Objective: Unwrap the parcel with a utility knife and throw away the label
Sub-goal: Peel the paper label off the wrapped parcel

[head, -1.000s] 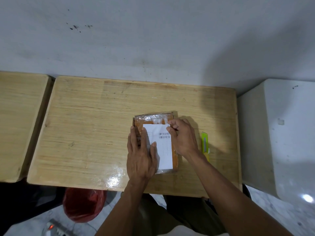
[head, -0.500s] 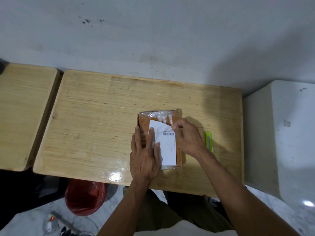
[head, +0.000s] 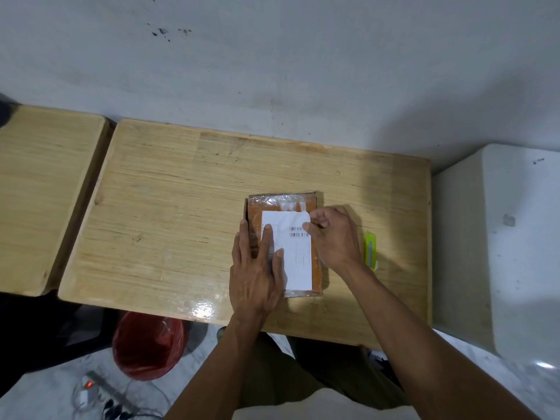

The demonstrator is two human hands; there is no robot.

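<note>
Wooden surface (head: pixel 181 207) carries the parcel (head: pixel 316 268); left fingers (head: pixel 266 237) press flat, right fingers (head: pixel 307 227) pinch the label (head: pixel 298 259), which may tear if yanked.

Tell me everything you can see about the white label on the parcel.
The label is a white paper rectangle, longer toward the person, printed with two short barcodes and faint lines. It lies on top of the brown parcel, which is wrapped in clear film, on the wooden table. Its far right corner is lifted and creased, pinched by the right hand. The left hand lies flat, with fingers on the label's left edge.
</note>
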